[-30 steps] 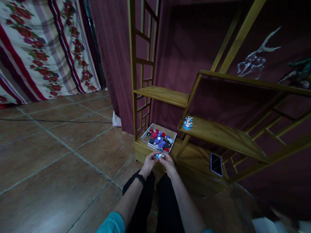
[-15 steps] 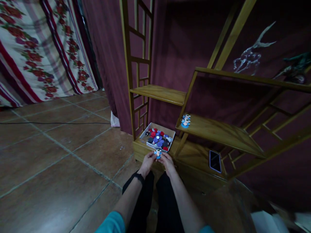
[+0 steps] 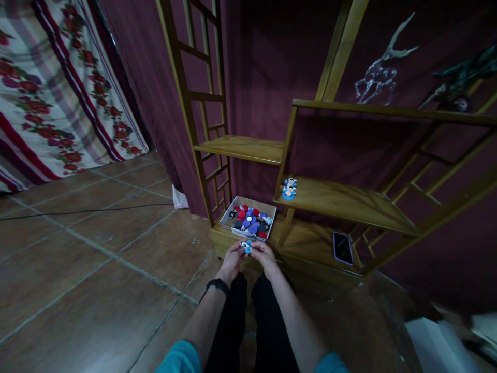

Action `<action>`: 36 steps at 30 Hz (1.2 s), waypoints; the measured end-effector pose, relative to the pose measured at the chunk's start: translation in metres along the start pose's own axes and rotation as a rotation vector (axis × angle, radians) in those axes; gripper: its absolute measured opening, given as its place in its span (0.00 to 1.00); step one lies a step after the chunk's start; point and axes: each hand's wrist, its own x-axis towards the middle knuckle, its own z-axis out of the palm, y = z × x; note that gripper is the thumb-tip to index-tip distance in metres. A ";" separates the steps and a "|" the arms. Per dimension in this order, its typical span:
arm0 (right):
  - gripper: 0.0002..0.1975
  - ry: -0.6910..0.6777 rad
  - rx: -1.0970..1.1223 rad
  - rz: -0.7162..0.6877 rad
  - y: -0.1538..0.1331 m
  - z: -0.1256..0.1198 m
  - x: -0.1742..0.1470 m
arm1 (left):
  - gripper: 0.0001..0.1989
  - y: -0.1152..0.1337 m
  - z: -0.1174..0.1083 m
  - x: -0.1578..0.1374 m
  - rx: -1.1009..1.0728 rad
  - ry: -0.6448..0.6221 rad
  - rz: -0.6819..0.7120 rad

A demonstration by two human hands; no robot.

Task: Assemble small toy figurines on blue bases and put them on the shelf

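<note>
Between my two hands is a small blue-and-white figurine [image 3: 247,247], held just in front of the low shelf's edge. My left hand [image 3: 233,258] has its fingers closed on the figurine's left side. From the right, my right hand [image 3: 265,255] pinches it as well. Beyond my fingertips sits an open cardboard box [image 3: 229,223] of small red, purple and dark round-based pieces. A few similar blue-and-white figurines [image 3: 289,189] stand together at the left end of the middle shelf [image 3: 341,204].
A phone or tablet [image 3: 342,248] lies on the bottom shelf at right. A clear deer figure [image 3: 378,77] and a dark green sculpture [image 3: 462,77] stand on the upper shelf. A black cable [image 3: 97,211] crosses the tiled floor at left. White boxes [image 3: 435,342] are at lower right.
The figurine has been tipped between my hands, so its upright shape now looks flatter. My view has shifted slightly, moving the shelves left in the picture. Both hands keep their hold.
</note>
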 end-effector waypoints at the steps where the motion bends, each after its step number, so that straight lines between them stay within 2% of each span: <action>1: 0.15 -0.014 -0.009 -0.006 -0.001 0.000 -0.001 | 0.16 0.000 0.000 0.000 -0.002 0.005 -0.001; 13: 0.18 -0.113 -0.009 -0.077 -0.011 0.003 -0.005 | 0.18 -0.006 -0.002 0.006 0.042 0.016 0.017; 27: 0.19 0.026 -0.019 0.001 -0.014 0.006 -0.008 | 0.11 -0.011 0.000 0.010 0.039 0.030 -0.022; 36: 0.20 0.036 -0.048 0.019 -0.003 0.002 -0.001 | 0.07 -0.006 0.004 0.007 0.069 0.048 -0.020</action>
